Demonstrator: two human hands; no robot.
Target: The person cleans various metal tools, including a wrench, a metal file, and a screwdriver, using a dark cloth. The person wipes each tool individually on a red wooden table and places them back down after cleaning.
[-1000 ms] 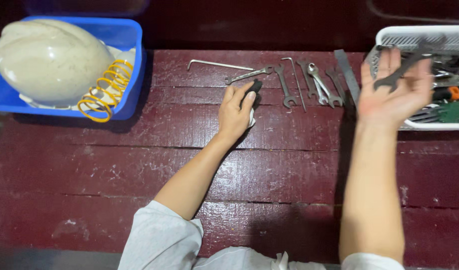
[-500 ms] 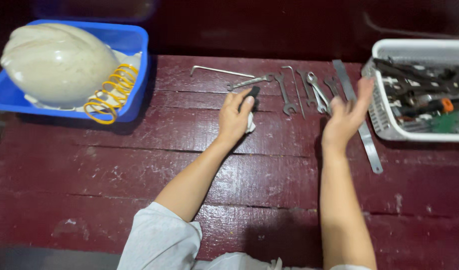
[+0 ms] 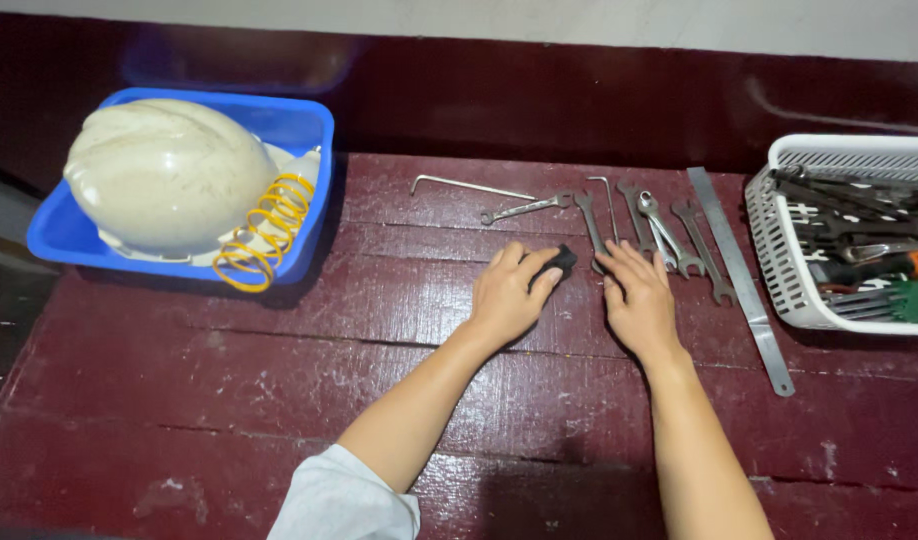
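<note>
My left hand (image 3: 507,298) rests on the dark red wooden table (image 3: 279,400), its fingers closed over a small black object (image 3: 561,261). Just to the right, my right hand (image 3: 639,303) lies palm down with the fingers apart and holds nothing. Its fingertips touch the near ends of a row of grey wrenches (image 3: 669,235). One more wrench (image 3: 527,208) lies slanted just beyond my left hand. Two L-shaped hex keys (image 3: 469,187) lie at the far side of the row.
A long steel ruler (image 3: 744,285) lies right of the wrenches. A white plastic basket (image 3: 839,155) full of tools stands at the right edge. At the far left, a blue tub (image 3: 309,120) holds a white hard hat (image 3: 164,175) and a yellow coiled cord (image 3: 264,235).
My right hand held a dark wrench up by the basket, then came down left without it and now lies flat beside my left hand. The left hand has barely moved.
</note>
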